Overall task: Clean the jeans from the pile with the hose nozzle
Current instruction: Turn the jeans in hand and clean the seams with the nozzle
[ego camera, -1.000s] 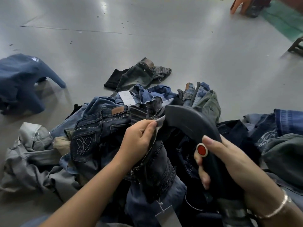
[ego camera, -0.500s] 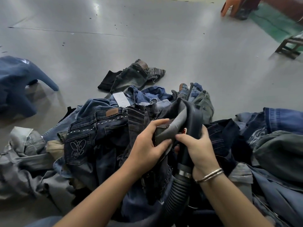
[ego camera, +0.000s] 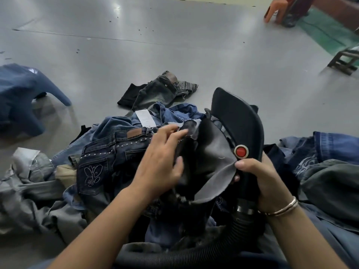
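The person's right hand is clenched around the neck of a black plastic hose nozzle with a round red button, the thumb pinning a flap of dark grey denim jeans against the nozzle just below that button. The nozzle's broad, flat head rises above the fist, tilted away from the person; below the fist a metal collar joins it to a black ribbed hose that curls down and to the left of the nozzle. The dark grey jeans lie draped against the left side of the nozzle, bunched between the two hands. The left hand sits left of the nozzle with fingers spread and relaxed, fingertips touching the frayed upper edge of the cloth, gripping nothing. Left of the nozzle and behind it spreads the heap of blue and grey denim jeans on the smooth grey floor; a dark pair with a stitched butterfly pocket lies just beside the left hand. Beyond the nozzle, apart from the heap, lies a crumpled grey-green pair.
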